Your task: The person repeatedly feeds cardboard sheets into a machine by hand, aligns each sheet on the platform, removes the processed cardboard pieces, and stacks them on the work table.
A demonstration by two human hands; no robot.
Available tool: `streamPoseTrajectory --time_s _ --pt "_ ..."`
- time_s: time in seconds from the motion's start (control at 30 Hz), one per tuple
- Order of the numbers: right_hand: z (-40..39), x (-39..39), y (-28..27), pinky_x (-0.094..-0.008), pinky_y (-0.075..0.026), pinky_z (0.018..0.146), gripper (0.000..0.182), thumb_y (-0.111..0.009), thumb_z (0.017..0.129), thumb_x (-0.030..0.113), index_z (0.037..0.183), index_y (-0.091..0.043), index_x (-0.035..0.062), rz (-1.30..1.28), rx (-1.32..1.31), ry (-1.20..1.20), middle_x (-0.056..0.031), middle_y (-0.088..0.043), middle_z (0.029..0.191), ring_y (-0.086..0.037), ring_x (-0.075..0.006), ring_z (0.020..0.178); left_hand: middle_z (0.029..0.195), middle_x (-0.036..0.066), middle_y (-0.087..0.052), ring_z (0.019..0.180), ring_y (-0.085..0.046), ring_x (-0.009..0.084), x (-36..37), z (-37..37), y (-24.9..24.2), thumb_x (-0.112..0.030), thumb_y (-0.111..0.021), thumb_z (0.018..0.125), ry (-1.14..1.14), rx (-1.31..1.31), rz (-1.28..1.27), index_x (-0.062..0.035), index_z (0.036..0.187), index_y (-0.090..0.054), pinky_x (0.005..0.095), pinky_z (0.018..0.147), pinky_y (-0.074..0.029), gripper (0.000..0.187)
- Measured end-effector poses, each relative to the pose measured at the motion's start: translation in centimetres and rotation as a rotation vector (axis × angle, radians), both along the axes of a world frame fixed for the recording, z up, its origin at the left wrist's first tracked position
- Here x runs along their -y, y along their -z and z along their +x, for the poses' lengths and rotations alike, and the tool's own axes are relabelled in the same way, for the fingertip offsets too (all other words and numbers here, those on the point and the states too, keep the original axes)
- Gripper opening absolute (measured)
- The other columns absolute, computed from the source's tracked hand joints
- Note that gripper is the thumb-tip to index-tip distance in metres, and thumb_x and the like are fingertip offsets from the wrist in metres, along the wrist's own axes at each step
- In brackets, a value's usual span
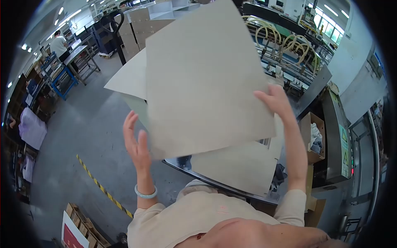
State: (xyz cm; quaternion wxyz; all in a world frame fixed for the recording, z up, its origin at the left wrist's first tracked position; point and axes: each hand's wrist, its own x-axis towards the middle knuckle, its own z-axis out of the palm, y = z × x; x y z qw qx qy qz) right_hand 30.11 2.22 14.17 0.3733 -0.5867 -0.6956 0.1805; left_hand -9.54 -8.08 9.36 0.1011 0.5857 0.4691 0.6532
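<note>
A large grey-beige cardboard sheet (206,87) spans the middle of the view, tilted, its edges slightly blurred. My right hand (276,101) is at its right edge, with the thumb over the front face and the other fingers partly hidden. To the left of the sheet, my left hand (138,142) has its fingers spread, close to the edge and holding nothing. Below lies another cardboard sheet (237,167) on a dark-edged table (182,168). A paler sheet (128,76) sticks out behind on the left.
A machine with yellowish hoses (285,47) stands behind at the right. Near my right arm are an open cardboard box (308,136) with cloths and a metal cabinet (337,140). Yellow-black tape (99,184) marks the floor beside a pallet (84,225). A person (60,45) stands far left.
</note>
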Motion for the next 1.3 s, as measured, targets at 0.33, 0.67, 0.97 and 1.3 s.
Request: streamPoseTrajectory --time_s 0.33,0.67,0.97,1.3 --pt "8.0 5.1 -4.3 -0.0234 -0.043 0.061 0.025 -0.065 0.080 0.014 0.092 -0.061 -0.0064 -0.073 0.008 0.033 -0.0045 -0.061 0.075 -0.049 -0.0123 0.063 0.129 0.017 -0.054 0.116 -0.054 0.0268 -2.7 1.7 7.6 -0.030 -0.061 0.092 0.613 0.803 -0.662 -0.0030 0.138 -0.039 0.0345 0.093 -0.044 0.057" --pt "9.3 12.1 -11.8 -0.0212 -0.042 0.062 0.020 -0.065 0.080 0.012 0.090 -0.061 -0.0046 -0.139 -0.002 -0.016 -0.0012 -0.059 0.077 -0.048 -0.0093 0.064 0.120 0.016 -0.060 0.106 -0.061 0.0237 -7.7 8.8 7.8 -0.029 -0.061 0.092 0.852 0.907 -0.752 -0.0024 0.133 -0.045 0.0315 0.085 -0.049 0.051" --pt "17.1 11.8 -10.0 -0.0236 -0.041 0.060 0.021 -0.067 0.076 0.013 0.085 -0.058 -0.0038 -0.275 0.199 0.183 -0.0015 -0.055 0.072 -0.046 -0.0109 0.062 0.085 0.010 -0.066 0.066 -0.066 0.0151 -6.5 12.1 7.6 -0.020 -0.065 0.090 0.937 0.691 -0.898 0.0021 0.115 -0.054 0.0180 0.055 -0.049 0.035" --pt "17.5 6.8 7.5 -0.0360 -0.047 0.073 0.037 -0.073 0.069 0.014 0.102 -0.062 0.0003 -0.359 0.639 0.399 -0.0094 -0.065 0.088 -0.060 -0.0309 0.078 0.093 0.015 -0.068 0.082 -0.071 0.0233 3.9 13.6 11.0 -0.021 -0.063 0.092 1.017 0.622 -1.499 0.0075 0.098 -0.059 0.0211 0.052 -0.052 0.029"
